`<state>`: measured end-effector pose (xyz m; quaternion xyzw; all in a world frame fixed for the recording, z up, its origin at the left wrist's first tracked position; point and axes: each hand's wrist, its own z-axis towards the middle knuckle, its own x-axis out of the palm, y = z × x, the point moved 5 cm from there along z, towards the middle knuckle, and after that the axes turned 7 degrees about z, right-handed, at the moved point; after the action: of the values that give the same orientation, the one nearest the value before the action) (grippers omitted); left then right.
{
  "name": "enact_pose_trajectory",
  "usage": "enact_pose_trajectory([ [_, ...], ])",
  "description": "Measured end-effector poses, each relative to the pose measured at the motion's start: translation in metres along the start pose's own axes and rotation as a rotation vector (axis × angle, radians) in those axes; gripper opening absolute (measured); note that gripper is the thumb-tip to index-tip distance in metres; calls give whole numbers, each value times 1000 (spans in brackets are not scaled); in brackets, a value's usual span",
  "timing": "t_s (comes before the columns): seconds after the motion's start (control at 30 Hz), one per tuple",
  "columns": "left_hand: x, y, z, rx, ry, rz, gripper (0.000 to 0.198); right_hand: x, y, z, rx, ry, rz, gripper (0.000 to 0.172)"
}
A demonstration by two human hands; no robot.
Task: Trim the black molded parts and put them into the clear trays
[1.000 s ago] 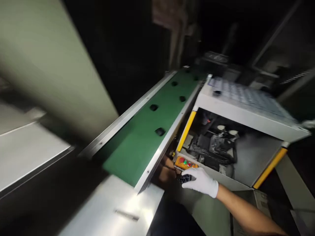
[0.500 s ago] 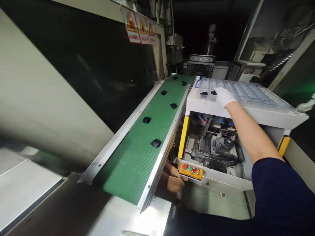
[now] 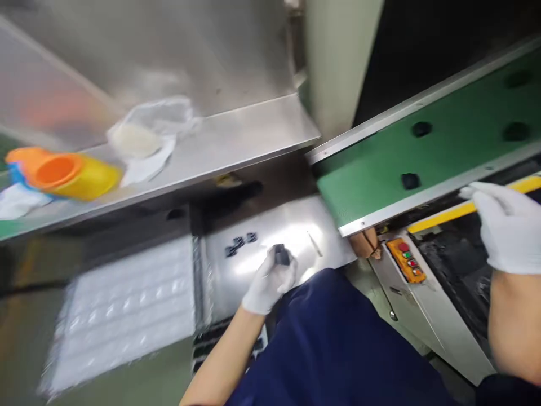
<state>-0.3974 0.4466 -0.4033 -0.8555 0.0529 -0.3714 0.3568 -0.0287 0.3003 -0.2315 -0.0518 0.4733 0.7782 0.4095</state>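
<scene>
A clear pocketed tray (image 3: 131, 304) lies beside the left edge of the steel surface (image 3: 222, 282), its contents blurred. The left hand (image 3: 270, 282) pinches a black part (image 3: 281, 255) above the surface's near edge; three similar parts (image 3: 239, 242) lie toward the left edge, a slim tool (image 3: 314, 244) toward the right. The right hand (image 3: 509, 225), near the belt's (image 3: 359, 189) near edge, overlaps a yellow bar (image 3: 448, 216); whether its fingers are spread or closed, I cannot tell.

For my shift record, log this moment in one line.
left hand: holds black part over metal table; right hand: near green conveyor, no held part visible; metal table: other black parts, slim object
</scene>
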Motion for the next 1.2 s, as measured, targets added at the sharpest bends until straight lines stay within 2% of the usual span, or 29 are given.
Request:
enact_pose_trajectory([
  [0.07,15,-7,-10,17,85,-110,59,68,1,-2,43,86,83,18],
  [0.13,25,-13,-22,46,92,-159,62,128,8,-14,83,190,123,17],
  [0.2,27,-16,-32,66,62,-160,63,176,20,-30,119,279,145,18],
  [0.3,24,-18,-41,128,67,-95,66,223,45,-47,196,377,241,22],
  [0.4,18,-20,-44,213,74,-29,75,253,72,-55,248,498,377,24],
  [0.47,16,-16,-44,200,71,-64,77,264,85,-57,233,514,435,22],
  [0.63,17,-3,-45,78,136,-235,73,266,96,-59,196,384,419,18],
  [0.73,21,0,-45,89,190,-299,70,264,99,-60,192,402,414,18],
  [0.8,24,1,-45,132,201,-231,72,262,101,-60,187,396,410,20],
  [0.87,21,1,-46,212,70,-34,71,262,101,-59,205,389,403,25],
  [0.97,8,-8,-55,413,-330,386,59,268,94,-62,345,427,416,38],
  [1.03,6,-15,-63,537,-493,639,57,275,88,-68,494,490,510,44],
  [1.1,11,-20,-69,613,-509,797,61,284,84,-76,631,581,693,48],
  [1.2,21,-20,-71,588,-393,839,73,293,83,-86,741,690,1007,47],
])
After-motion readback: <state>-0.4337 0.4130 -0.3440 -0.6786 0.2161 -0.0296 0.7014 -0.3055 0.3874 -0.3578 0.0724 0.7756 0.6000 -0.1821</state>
